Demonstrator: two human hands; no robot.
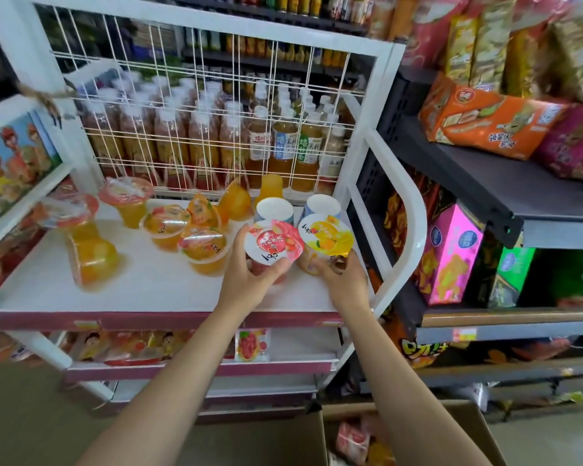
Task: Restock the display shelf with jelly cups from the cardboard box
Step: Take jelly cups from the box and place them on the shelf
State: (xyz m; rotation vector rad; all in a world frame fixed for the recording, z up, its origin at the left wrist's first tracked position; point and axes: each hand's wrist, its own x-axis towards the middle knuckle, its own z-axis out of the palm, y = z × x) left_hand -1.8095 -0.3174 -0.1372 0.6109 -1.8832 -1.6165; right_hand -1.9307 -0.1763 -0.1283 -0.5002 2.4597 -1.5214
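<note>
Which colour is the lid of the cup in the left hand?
Pink and red on white lid, head view.

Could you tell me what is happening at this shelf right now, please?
A person is restocking jelly cups. The left hand holds a pink-lidded cup and the right hand a yellow-lidded cup, both at the right end of the white shelf. Several orange cups already stand there, and one lies on its side. The cardboard box sits open on the floor below.
</note>
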